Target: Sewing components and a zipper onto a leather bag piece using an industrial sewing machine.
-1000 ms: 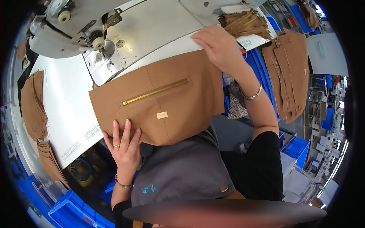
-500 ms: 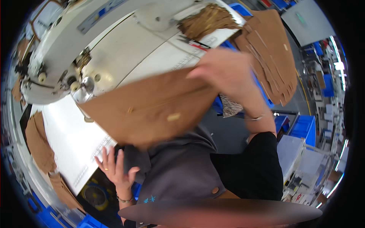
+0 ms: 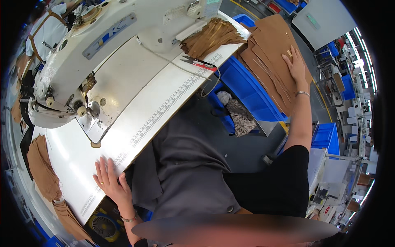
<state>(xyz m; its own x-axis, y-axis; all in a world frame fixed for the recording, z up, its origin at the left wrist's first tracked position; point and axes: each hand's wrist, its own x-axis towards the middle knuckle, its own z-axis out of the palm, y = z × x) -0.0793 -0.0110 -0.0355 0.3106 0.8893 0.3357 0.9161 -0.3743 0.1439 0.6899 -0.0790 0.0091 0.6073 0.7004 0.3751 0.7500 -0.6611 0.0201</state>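
My left hand [image 3: 110,183] rests with spread fingers on the white table [image 3: 135,119] at its front edge, lower left. My right hand [image 3: 298,70] lies with fingers extended on a stack of brown fabric pieces [image 3: 273,49] at the right, over a blue bin [image 3: 249,90]. A small gold tag [image 3: 290,54] shows beside its fingertips. A white sewing machine [image 3: 103,35] stands at the upper left. Red-handled scissors [image 3: 197,64] and a bundle of brown strips with gold bits [image 3: 212,37] lie at the table's back right.
Brown piles [image 3: 43,168] lie at the left. A smaller blue bin with animal-print fabric [image 3: 238,117] sits below the right stack. A fan [image 3: 103,226] is under the table, a blue crate [image 3: 325,138] at the right. A person in white [image 3: 47,24] is beyond the machine.
The brown zippered piece has left my lap and table edge for the right-hand stack, carried by my right hand, which reached rightward. My left hand let go and moved onto the table.
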